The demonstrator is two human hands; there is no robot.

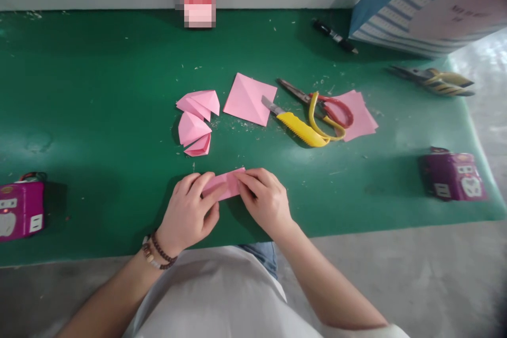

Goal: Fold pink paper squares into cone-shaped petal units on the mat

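Observation:
A folded pink paper strip (226, 184) lies on the green table mat (99, 116) near its front edge. My left hand (189, 212) pinches the strip's left end with curled fingers. My right hand (263, 198) presses fingertips on its right end and grips it. Behind the strip lie several folded pink paper pieces (196, 121) and a flat pink square sheet (249, 99) with a diagonal crease.
A yellow utility knife (297, 125), red-and-yellow scissors (320, 108) on a stack of pink sheets (358, 116), a black pen (335, 36), striped pliers (435, 80), a blue striped box (428, 5), and purple power strips at left (19, 208) and right (451, 175).

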